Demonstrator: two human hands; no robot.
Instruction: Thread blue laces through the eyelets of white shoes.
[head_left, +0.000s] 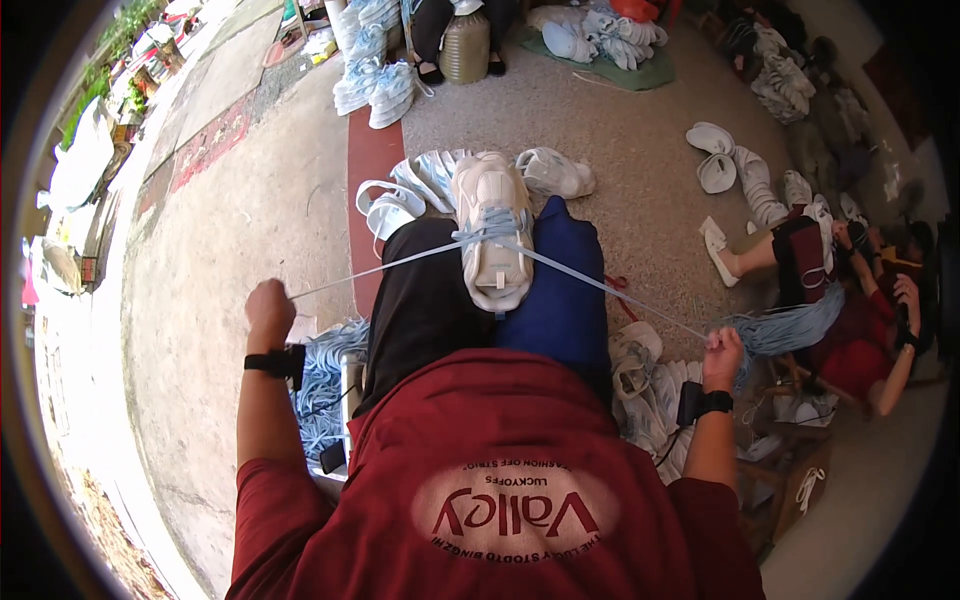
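Observation:
Across my thighs rests an off-white sneaker, its heel end nearer me. A pale blue shoelace runs through its upper part, and both ends stretch taut out to the sides. My left hand, well out to the left, is closed on one lace end. Out to the right, my right hand pinches the other end. Both hands are far apart, with the shoe between them and touched by neither.
A white bin of blue laces stands by my left thigh. More sneakers lie beyond my knees, with others beside my right leg. A bundle of blue laces hangs at right. Another person sits further right.

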